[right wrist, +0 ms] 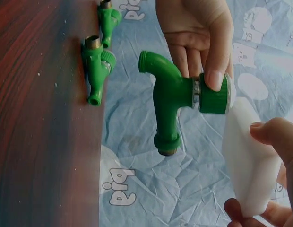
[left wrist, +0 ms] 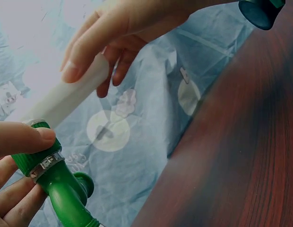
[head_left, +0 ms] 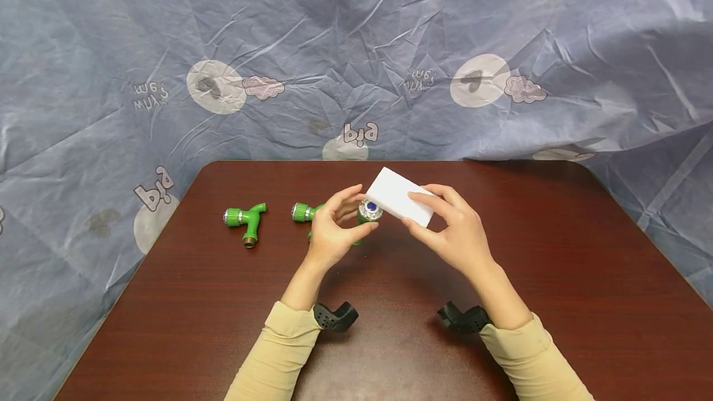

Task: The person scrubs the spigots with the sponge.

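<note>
My left hand (head_left: 332, 231) pinches a green tap (right wrist: 168, 97) by its ribbed knob, thumb on one side and fingers on the other. The knob's end cap (head_left: 370, 208) is silvery with a blue centre. In my right hand (head_left: 459, 228) is a white rectangular sponge block (head_left: 392, 194), gripped between thumb and fingers. One end of the block is at the knob's cap; the right wrist view shows them meeting or nearly so. The tap's spout and threaded inlet hang free of the table, as the right wrist view shows.
Two more green taps lie on the dark wooden table (head_left: 535, 252): one tap (head_left: 252, 223) at the left, another tap (head_left: 301, 212) partly hidden behind my left hand. A patterned blue-grey cloth (head_left: 356, 48) hangs behind the table. Black wrist mounts (head_left: 336, 317) sit on both wrists.
</note>
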`<state>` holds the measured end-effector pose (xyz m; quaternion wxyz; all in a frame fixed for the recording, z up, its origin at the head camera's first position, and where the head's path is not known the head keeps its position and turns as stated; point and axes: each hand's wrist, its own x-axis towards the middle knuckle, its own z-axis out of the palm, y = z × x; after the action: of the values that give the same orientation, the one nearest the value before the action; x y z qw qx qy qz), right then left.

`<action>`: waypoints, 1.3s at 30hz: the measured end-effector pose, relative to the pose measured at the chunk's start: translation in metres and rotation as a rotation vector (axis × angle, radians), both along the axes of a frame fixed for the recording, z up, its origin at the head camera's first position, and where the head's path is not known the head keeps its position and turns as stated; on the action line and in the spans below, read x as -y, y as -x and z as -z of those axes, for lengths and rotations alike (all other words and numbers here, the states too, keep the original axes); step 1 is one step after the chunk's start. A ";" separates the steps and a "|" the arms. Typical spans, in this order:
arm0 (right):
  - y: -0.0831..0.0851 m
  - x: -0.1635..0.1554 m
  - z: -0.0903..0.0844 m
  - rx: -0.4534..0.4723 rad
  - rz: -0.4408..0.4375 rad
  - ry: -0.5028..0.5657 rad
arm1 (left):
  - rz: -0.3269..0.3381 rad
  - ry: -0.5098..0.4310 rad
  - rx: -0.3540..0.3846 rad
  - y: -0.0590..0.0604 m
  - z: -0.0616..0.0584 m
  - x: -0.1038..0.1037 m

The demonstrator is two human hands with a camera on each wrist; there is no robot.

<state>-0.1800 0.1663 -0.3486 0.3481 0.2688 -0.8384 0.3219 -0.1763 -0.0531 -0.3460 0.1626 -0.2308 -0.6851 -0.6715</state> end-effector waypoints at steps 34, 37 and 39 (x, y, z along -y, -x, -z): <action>0.004 -0.006 0.006 0.046 -0.029 -0.023 | 0.065 -0.216 0.044 0.020 0.023 0.010; 0.005 -0.007 0.005 0.041 -0.015 -0.007 | 0.108 -0.191 0.040 0.020 0.023 0.012; 0.005 -0.008 0.004 0.044 -0.012 -0.005 | 0.132 -0.174 0.034 0.021 0.023 0.014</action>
<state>-0.1851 0.1739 -0.3530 0.3269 0.2678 -0.8450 0.3277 -0.1971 -0.0674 -0.3689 0.1260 -0.2491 -0.6100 -0.7416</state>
